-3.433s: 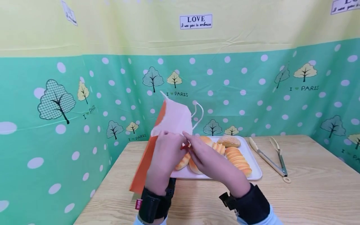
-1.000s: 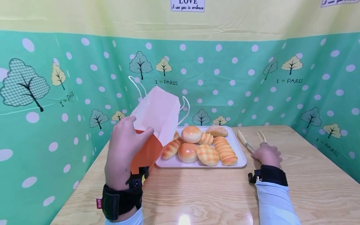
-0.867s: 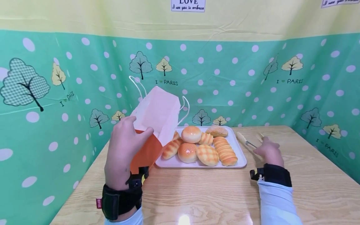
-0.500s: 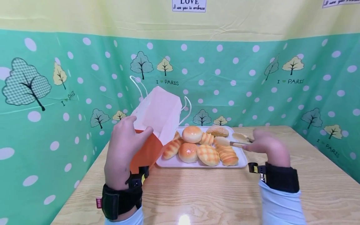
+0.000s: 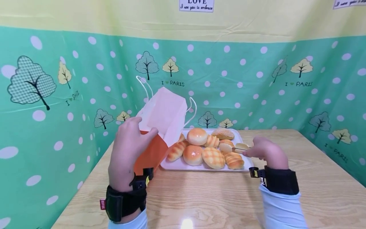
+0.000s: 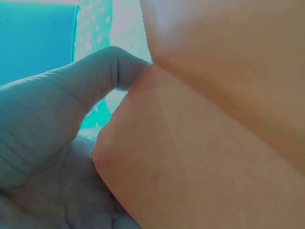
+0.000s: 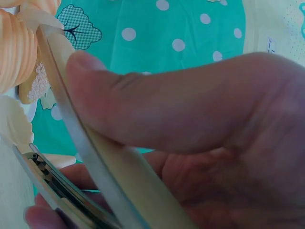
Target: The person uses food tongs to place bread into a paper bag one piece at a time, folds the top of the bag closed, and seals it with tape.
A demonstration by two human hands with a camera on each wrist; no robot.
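My left hand (image 5: pixel 128 146) holds the rim of an orange paper bag (image 5: pixel 150 156) with a white inside and white cord handles. In the left wrist view, the thumb (image 6: pixel 102 71) hooks over the bag's zigzag-cut edge; the fingertips are mostly hidden. My right hand (image 5: pixel 270 152) grips a pair of tongs (image 7: pixel 90 148), thumb on one arm and fingers on the other. The tongs' pale tips (image 5: pixel 226 148) stand either side of a long ridged bread roll (image 5: pixel 235 161) at the tray's right side. Whether they touch it I cannot tell.
On the white tray (image 5: pixel 171 166) lie several other breads: glossy round buns (image 5: pixel 193 155), a cross-scored bun (image 5: pixel 213 158), and a seeded roll (image 5: pixel 223 133) at the back. The wooden table (image 5: pixel 200 197) meets a green polka-dot curtain (image 5: pixel 228 92) behind.
My right hand has taken up the tongs from the table at the right and brought them left over the ridged roll. My left hand keeps its hold on the bag.
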